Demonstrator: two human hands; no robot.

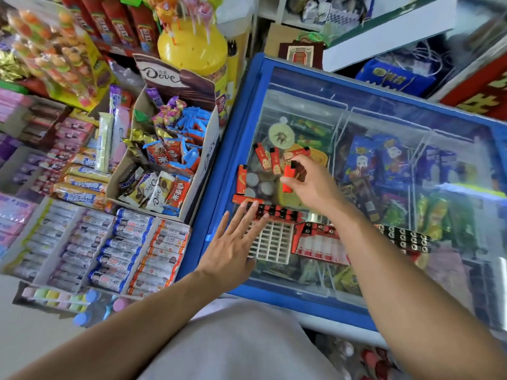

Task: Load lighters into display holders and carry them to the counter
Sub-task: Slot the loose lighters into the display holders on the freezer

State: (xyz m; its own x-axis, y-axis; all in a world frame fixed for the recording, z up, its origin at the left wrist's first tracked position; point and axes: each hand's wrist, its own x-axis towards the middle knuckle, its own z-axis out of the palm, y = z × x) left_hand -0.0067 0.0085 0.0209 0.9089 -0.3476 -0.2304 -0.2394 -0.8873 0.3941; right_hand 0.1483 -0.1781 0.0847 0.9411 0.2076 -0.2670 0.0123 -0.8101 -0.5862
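Pinching red lighter (288, 179) between right fingers (285, 185)

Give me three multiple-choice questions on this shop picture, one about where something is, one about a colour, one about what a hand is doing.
1. The white grid holder lies on:
A the freezer lid
B the Dove box
C the floor

2. The lighter in the right hand is:
A blue
B red
C yellow

3. The left hand is:
A clenched in a fist
B gripping a lollipop
C flat, fingers spread

Key: 1 A, glass shows beneath the holder; 2 B, its body is red; 3 C, straight fingers reach the holder's edge.
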